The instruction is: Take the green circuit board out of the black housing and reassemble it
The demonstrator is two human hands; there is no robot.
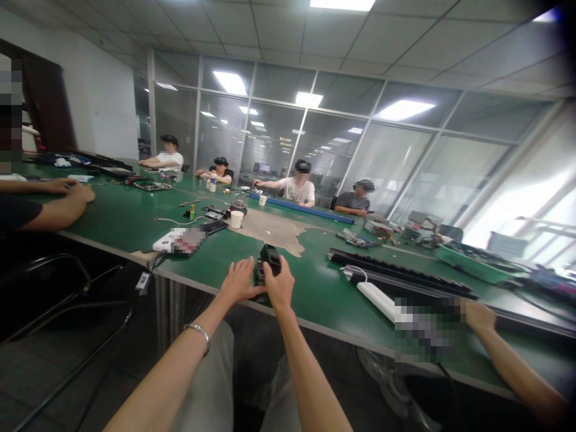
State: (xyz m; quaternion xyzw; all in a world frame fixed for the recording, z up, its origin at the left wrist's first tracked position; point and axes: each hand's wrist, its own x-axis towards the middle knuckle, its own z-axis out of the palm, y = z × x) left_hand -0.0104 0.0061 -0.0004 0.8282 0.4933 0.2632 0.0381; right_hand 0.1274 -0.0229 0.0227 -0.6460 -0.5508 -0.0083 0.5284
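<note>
1. Black, box-like device [270,257]: gripped in the right hand [281,285], slightly tilted, positioned at the near edge of the desk [315,300].
2. Small greenish part [260,272]: seen between the hands, beside the left hand's [240,280] fingers; partly hidden, its contact with the device cannot be determined.

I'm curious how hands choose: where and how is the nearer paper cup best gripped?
Probably around the wall of the cup, from the near right: it stands upright, its round side exposed there, while a black slab lies close on the left.

Black device [270,254] partly behind right hand [279,284]
</note>
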